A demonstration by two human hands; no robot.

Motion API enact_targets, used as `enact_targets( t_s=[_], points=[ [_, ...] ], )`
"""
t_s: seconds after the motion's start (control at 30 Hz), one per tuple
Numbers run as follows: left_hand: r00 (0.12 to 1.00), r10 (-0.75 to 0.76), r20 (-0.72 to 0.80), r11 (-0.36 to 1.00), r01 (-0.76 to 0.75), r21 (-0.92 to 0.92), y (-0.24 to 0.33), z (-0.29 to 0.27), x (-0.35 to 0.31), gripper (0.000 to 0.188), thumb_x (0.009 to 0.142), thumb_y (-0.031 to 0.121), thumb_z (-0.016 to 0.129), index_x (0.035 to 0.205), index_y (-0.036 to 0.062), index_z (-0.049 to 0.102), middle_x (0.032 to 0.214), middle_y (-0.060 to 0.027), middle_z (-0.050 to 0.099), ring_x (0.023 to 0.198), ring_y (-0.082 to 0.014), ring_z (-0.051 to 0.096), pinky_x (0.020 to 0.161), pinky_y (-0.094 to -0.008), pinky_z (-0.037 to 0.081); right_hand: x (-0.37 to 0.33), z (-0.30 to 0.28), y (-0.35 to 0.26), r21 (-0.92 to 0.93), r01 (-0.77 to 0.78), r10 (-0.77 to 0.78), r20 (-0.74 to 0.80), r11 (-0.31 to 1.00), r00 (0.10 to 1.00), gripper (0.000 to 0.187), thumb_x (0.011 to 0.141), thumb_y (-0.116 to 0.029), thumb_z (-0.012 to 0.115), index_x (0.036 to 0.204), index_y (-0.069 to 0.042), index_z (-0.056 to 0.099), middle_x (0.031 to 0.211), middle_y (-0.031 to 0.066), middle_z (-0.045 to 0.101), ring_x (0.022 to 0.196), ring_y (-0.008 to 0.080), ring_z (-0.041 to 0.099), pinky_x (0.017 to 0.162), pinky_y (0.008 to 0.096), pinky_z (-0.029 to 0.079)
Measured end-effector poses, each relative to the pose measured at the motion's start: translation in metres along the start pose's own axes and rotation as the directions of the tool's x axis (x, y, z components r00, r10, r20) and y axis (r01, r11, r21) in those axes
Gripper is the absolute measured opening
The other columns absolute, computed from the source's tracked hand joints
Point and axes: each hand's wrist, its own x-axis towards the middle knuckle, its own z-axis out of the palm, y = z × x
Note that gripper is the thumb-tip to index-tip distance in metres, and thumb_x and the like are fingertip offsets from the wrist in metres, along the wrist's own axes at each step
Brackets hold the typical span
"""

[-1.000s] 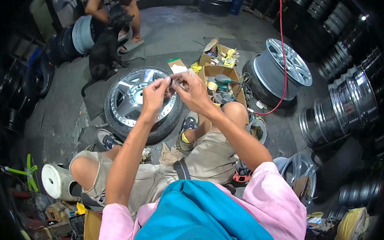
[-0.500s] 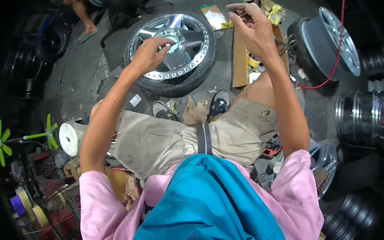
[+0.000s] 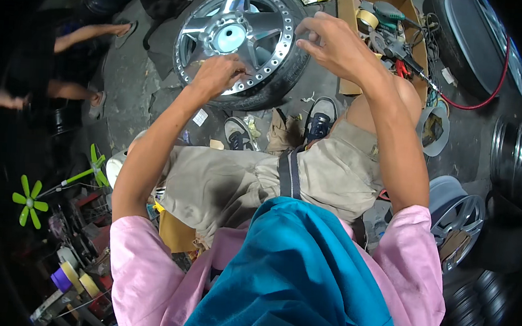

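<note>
Since the earlier frame, our right hand (image 3: 333,44) has come away from the box (image 3: 346,8) toward the wheel (image 3: 231,37), and our left hand (image 3: 219,75) now appears lower, over the near part of the rim (image 3: 271,72). The wheel lies face up on the floor (image 3: 127,70), in front of our shoes (image 3: 320,120), probably so that its ring of holes is open to both our hands. Our left hand is curled with its fingers turned inward; we cannot tell if it pinches some small thing or if it touches the wheel. Our right hand is raised beside the tyre (image 3: 276,91), its fingers loosely bent, with a narrow gap between index finger and thumb, where we see nothing held. The box stands just right of the wheel, close to our right knee (image 3: 410,100). It carries tape (image 3: 367,19) and a green tool (image 3: 390,10), and we suppose it is placed there so that we can reach these things without rising.
</note>
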Motion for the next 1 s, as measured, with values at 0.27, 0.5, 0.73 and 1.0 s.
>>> enact_targets(
  t_s=[0.27, 0.5, 0.73, 1.0],
  points=[
    [0.976, 0.199, 0.094, 0.968, -0.210, 0.136, 0.002, 0.000, 0.034, 0.019, 0.089, 0.011, 0.069, 0.105, 0.0140, 0.079, 0.096, -0.0088, 0.068, 0.089, -0.0344, 0.069, 0.078, -0.0455, 0.056, -0.007, 0.002, 0.011, -0.034, -0.018, 0.019, 0.027, 0.999, 0.999, 0.024, 0.093, -0.020, 0.073, 0.110, -0.003, 0.072, 0.090, 0.0154, 0.066, 0.084, 0.0346, 0.065, 0.077, 0.0441, 0.052],
    [0.954, 0.255, 0.160, 0.912, -0.292, 0.288, 0.006, 0.004, 0.051, 0.011, 0.089, 0.013, 0.066, 0.087, 0.0084, 0.075, 0.094, -0.0099, 0.067, 0.090, -0.0310, 0.069, 0.082, -0.0454, 0.054, -0.019, -0.004, 0.011, -0.062, -0.051, 0.052, 0.015, 0.997, 0.999, 0.022, 0.093, -0.020, 0.073, 0.106, -0.002, 0.072, 0.089, 0.0151, 0.066, 0.086, 0.0343, 0.065, 0.079, 0.0438, 0.051],
    [0.930, 0.301, 0.210, 0.851, -0.361, 0.382, 0.007, 0.012, 0.059, 0.014, 0.089, 0.013, 0.063, 0.081, 0.0058, 0.073, 0.093, -0.0101, 0.067, 0.093, -0.0283, 0.068, 0.083, -0.0437, 0.052, -0.021, -0.004, 0.017, -0.080, -0.027, 0.029, 0.026, 0.996, 0.999, 0.022, 0.093, -0.020, 0.073, 0.106, -0.002, 0.072, 0.087, 0.0143, 0.065, 0.085, 0.0347, 0.064, 0.077, 0.0444, 0.051],
    [0.963, 0.221, 0.155, 0.930, -0.256, 0.264, 0.007, 0.011, 0.052, 0.010, 0.087, 0.013, 0.067, 0.089, 0.0077, 0.075, 0.097, -0.0102, 0.067, 0.090, -0.0318, 0.069, 0.081, -0.0455, 0.054, -0.019, -0.004, 0.018, -0.070, -0.059, 0.063, 0.056, 0.996, 0.996, 0.022, 0.094, -0.021, 0.073, 0.106, -0.002, 0.072, 0.088, 0.0143, 0.065, 0.084, 0.0336, 0.065, 0.077, 0.0437, 0.051]
  ],
)
